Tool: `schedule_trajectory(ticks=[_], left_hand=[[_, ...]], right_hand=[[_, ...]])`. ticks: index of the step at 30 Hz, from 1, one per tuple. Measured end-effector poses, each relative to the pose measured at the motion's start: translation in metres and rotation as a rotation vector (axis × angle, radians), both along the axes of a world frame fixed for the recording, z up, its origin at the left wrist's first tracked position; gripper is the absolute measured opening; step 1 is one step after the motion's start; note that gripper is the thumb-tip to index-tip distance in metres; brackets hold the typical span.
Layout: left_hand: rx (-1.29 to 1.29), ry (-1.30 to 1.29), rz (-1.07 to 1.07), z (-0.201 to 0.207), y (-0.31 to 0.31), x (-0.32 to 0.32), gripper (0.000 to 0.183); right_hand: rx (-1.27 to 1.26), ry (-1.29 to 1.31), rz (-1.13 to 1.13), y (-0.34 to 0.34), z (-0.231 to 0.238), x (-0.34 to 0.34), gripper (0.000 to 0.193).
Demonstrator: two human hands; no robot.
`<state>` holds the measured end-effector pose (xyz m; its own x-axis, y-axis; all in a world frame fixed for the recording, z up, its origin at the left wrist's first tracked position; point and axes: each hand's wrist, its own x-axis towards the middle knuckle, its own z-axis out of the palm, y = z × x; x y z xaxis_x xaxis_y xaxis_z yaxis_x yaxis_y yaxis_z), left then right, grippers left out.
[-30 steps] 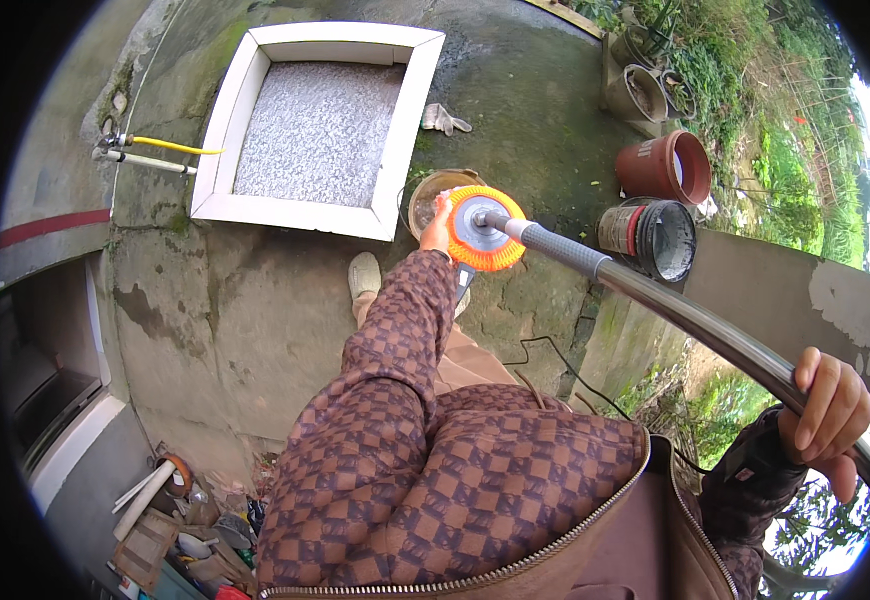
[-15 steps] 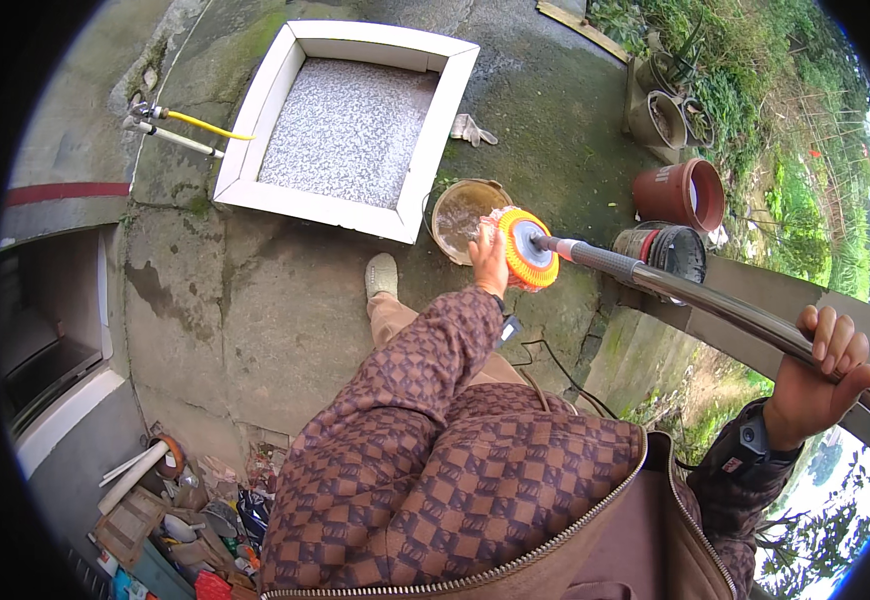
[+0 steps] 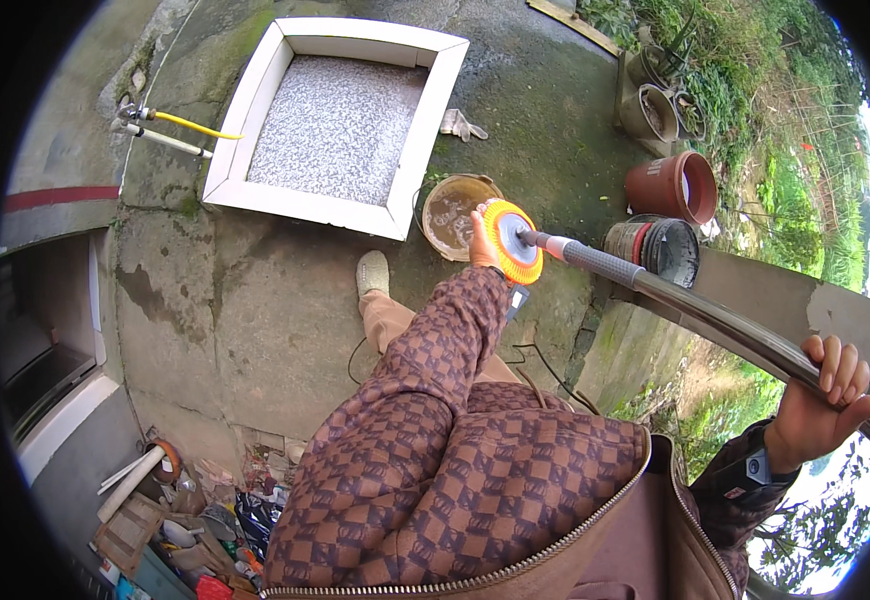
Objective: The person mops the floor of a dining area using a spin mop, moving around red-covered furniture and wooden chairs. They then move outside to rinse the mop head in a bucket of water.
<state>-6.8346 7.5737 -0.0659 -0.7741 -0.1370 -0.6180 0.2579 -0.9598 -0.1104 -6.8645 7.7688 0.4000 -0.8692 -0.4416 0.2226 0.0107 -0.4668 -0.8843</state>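
Note:
A mop with a round orange head (image 3: 518,250) and a long metal pole (image 3: 720,312) slants across the right half of the head view. My left hand (image 3: 483,246) grips the mop head from its far left side; its fingertips are largely hidden behind the orange rim. Farther along, my right hand (image 3: 823,400) is closed around the pole near its end, fingers curled over the top. Just beyond my left hand stands a bucket (image 3: 450,222) of murky, foamy water.
A white-rimmed square basin (image 3: 303,211) lies at the far left, near a yellow hose (image 3: 193,126). Gloves (image 3: 463,126) rest beside it. To the right are a reddish-brown bucket (image 3: 655,188), a dark bucket (image 3: 671,252) and a low wall (image 3: 805,285). Clutter (image 3: 190,530) fills the lower left.
My left hand and the mop head have shifted slightly left, and the head has turned so less of its pale underside fibres shows. My right hand keeps its hold on the pole.

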Motion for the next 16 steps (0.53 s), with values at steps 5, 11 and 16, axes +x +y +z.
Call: schedule_trajectory(ticks=[5, 11, 16], left_hand=[[-0.024, -0.133, -0.038, 0.018, -0.016, -0.009, 0.063], [-0.159, -0.252, -0.108, 0.014, -0.029, -0.018, 0.062], [-0.210, -0.253, -0.154, 0.020, -0.034, -0.017, 0.060]], right_hand=[[0.015, 0.007, -0.013, 0.004, 0.002, 0.001, 0.040], [0.017, 0.011, -0.025, 0.005, 0.001, 0.001, 0.040], [0.015, 0.003, -0.003, 0.003, -0.001, 0.005, 0.039]])
